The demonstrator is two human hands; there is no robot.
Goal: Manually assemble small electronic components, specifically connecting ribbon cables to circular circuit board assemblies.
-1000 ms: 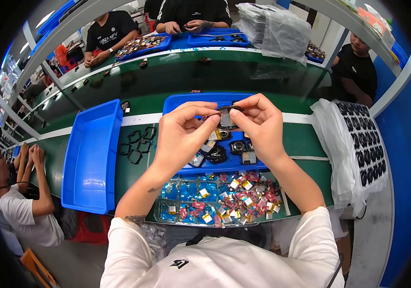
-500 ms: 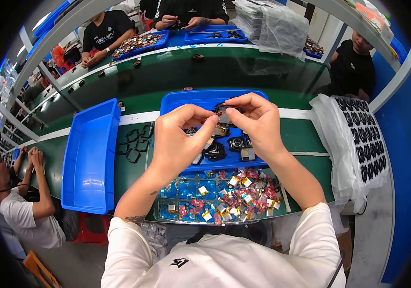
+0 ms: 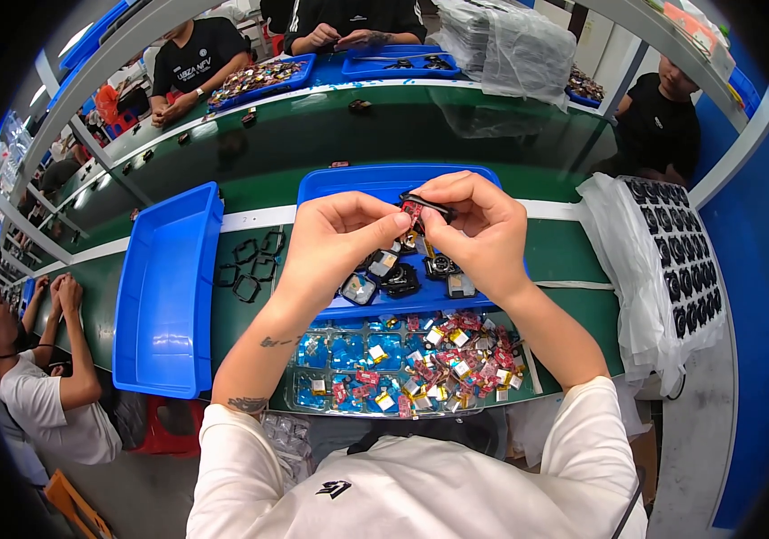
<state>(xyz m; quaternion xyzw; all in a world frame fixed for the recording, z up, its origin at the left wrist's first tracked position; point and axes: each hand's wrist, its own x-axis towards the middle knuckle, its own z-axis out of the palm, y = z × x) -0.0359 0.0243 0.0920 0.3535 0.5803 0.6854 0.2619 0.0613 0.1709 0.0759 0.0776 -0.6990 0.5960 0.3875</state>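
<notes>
Over the blue tray (image 3: pixel 483 304), my two hands meet around one small assembly. My left hand (image 3: pixel 339 238) pinches a small red circuit board (image 3: pixel 413 210) between thumb and fingers. A black plastic watch case (image 3: pixel 438 208) is gripped by my right hand (image 3: pixel 483 225), tilted with its edge toward me. The board lies against the case; whether it is seated inside cannot be seen past my fingers. Below my hands, several black watch cases (image 3: pixel 399 279) lie in the tray, some with silver or yellowish parts showing.
Nearest me, a clear compartment tray (image 3: pixel 312 404) holds red boards with silver batteries (image 3: pixel 461 368). Left stand a blue bin (image 3: pixel 164 296) and loose black frames (image 3: pixel 245 287). On the right, a white tray (image 3: pixel 672 256) carries rows of black parts. Beyond the green conveyor (image 3: pixel 312 144), co-workers sit.
The red board has turned so that its face shows, and the black case has tilted up beside it in my right hand. Small parts on the conveyor have shifted slightly left.
</notes>
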